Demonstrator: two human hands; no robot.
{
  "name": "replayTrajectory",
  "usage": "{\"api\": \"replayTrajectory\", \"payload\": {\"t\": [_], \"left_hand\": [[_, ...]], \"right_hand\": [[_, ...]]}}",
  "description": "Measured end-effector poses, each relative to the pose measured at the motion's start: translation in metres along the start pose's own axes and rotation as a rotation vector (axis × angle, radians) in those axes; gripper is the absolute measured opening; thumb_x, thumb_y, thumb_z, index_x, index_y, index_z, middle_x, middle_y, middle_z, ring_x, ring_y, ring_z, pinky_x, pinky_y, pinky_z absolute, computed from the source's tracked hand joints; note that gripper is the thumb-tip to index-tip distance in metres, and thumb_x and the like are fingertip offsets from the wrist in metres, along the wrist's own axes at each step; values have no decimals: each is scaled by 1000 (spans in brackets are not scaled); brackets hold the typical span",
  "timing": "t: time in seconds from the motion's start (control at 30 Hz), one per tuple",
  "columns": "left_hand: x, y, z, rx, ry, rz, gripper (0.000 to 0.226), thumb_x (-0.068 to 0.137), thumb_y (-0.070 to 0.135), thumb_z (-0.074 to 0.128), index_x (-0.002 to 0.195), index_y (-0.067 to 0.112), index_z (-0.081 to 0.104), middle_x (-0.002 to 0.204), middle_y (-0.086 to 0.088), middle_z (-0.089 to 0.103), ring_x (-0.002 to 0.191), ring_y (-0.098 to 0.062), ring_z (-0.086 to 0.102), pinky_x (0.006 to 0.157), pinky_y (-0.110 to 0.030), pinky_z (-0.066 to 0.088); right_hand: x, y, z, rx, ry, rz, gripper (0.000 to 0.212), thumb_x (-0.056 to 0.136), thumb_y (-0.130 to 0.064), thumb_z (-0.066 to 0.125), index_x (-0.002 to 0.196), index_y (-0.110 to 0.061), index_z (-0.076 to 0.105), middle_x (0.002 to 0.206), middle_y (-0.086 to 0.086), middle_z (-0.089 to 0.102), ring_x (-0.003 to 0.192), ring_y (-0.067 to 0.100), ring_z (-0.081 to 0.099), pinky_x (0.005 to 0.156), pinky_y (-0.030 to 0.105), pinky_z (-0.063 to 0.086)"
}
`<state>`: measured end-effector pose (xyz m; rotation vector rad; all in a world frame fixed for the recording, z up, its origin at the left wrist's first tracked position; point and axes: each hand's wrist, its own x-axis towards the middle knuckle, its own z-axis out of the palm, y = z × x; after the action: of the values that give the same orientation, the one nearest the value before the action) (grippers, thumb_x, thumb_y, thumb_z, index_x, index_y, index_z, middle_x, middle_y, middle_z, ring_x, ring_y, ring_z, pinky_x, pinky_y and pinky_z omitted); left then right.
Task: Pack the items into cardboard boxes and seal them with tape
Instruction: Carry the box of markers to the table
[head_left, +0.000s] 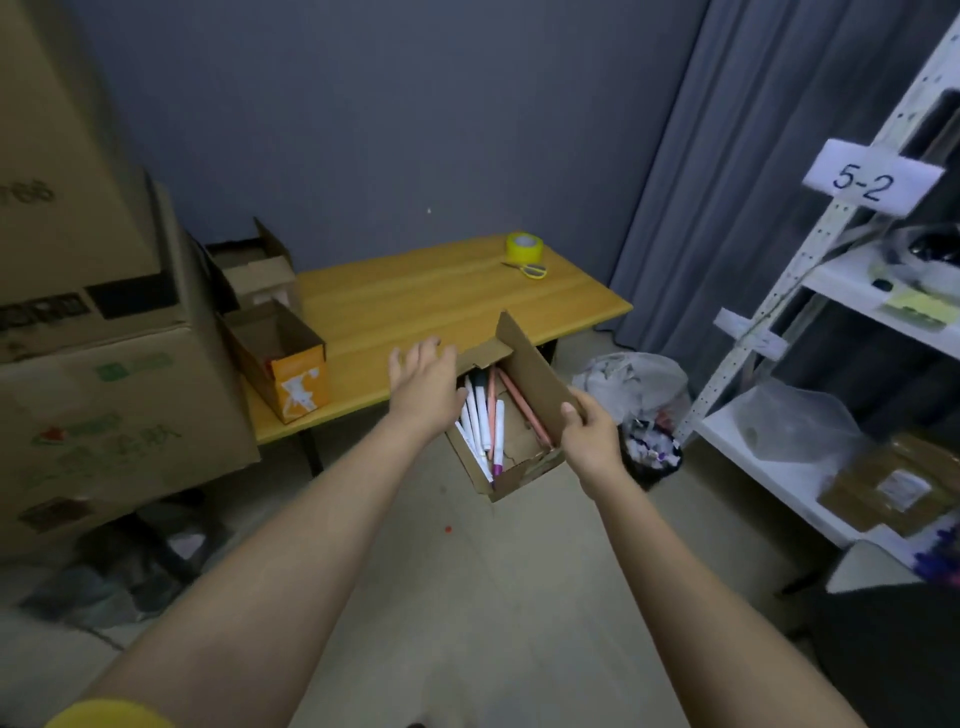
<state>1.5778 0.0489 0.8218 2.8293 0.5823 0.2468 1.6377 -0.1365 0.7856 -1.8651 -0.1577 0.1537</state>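
Note:
An open cardboard box (524, 452) is held in the air in front of the wooden table (415, 312). Several pens and markers (485, 415) lie inside it. My right hand (589, 434) grips the box's right wall and its raised flap. My left hand (426, 382) reaches over the box's left edge with fingers spread and fairly straight, touching the far flap. A yellow tape roll (524, 247) and yellow-handled scissors (527, 268) lie at the table's far right corner.
An open orange-and-brown box (285, 364) and another open carton (254, 270) stand at the table's left. Large cartons (93, 332) are stacked on the left. A bin with a plastic liner (641, 410) and white shelves (810, 467) stand on the right.

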Motion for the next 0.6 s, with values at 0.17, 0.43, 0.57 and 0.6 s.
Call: {"api": "replayTrajectory", "payload": {"t": [0.17,0.43,0.57,0.6], "left_hand": [[61,-48,-14,106,-50,-14,48,92,31,57,137,19,45,136,-5,50,131,-24,42,117,-47,4],[125,-99,-14,57,-51,-106,32,99,24,44,129,14,46,124,-12,54,111,-31,54,75,-35,41],[159,-119,-8,48,-28,-191,29,97,6,37,124,12,47,113,-16,60,99,-35,59,66,-36,40],[168,-124,-7,40,-24,-218,31,96,3,36,124,12,46,110,-16,61,96,-36,59,64,-36,39]], "right_hand": [[65,-28,46,-42,-113,-109,29,101,-11,42,126,-12,57,113,0,63,100,13,57,81,22,43],[140,-48,105,-117,-232,-138,30,100,-13,46,128,-13,58,121,1,61,118,18,52,93,25,41],[182,-53,133,-113,-315,-167,27,100,-11,46,123,-13,60,106,-5,59,105,12,52,79,13,36],[193,-54,140,-115,-336,-180,26,100,-10,46,122,-12,60,106,-5,60,105,13,53,78,13,37]]}}
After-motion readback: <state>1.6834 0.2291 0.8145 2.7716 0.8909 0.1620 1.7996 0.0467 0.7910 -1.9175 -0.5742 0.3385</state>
